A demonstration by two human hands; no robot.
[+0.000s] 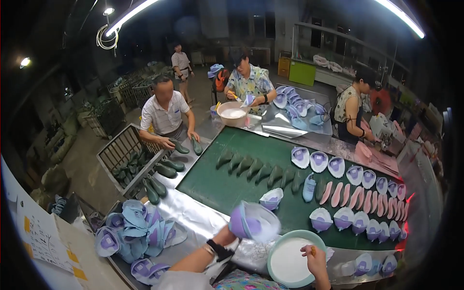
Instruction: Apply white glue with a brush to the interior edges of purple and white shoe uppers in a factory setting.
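My left hand [224,236] grips a purple and light-blue shoe upper [244,223], held up over the metal table edge and smeared by motion at its right side. My right hand [315,261] is closed around what looks like a brush, its yellowish handle end [313,251] showing above the fist; the bristles are hidden. That hand is over the right side of a pale green basin [272,256] of white liquid [290,258]. Just beyond my left hand, another shoe upper [271,198] lies on the green conveyor belt [212,193].
Shoe uppers are heaped [135,227] at my left. Along the belt stand dark green shoe lasts [253,168], pink insoles [345,194] and rows of uppers [360,223]. Across from me, one person handles lasts [180,146]; another brushes an upper above a basin [232,123]. A person works at right.
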